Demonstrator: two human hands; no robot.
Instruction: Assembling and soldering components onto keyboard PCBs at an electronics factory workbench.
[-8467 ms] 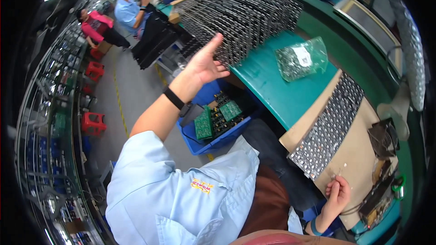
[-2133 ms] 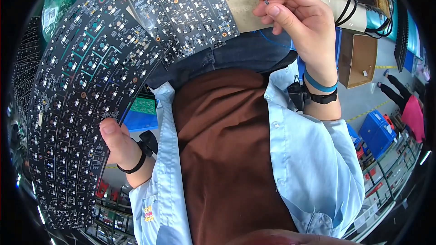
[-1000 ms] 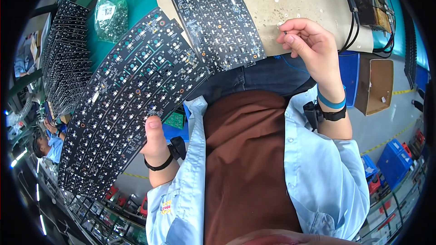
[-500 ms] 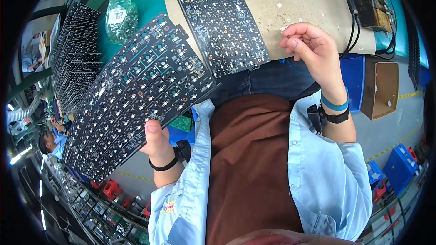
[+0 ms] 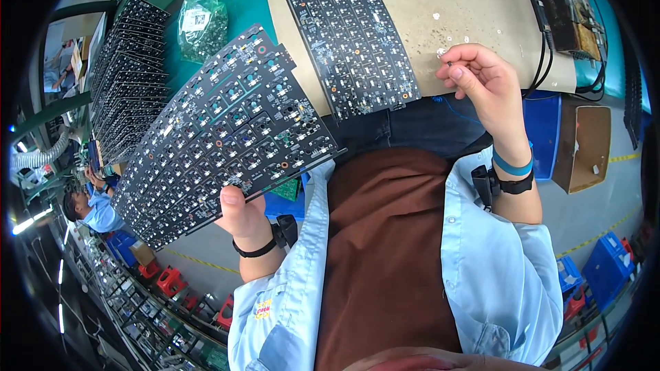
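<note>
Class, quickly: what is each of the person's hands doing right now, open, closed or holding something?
Left hand: closed, holding a black circuit board by its near edge.
Right hand: closed in a pinch on a tiny dark piece.

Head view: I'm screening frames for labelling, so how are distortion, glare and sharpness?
Head view: the fisheye seems to bow the held circuit board and blackens the corners; head view: strip lamps at left burn out white; head view: the right hand looks crisp, but its pinched dark piece is too small to identify.
</note>
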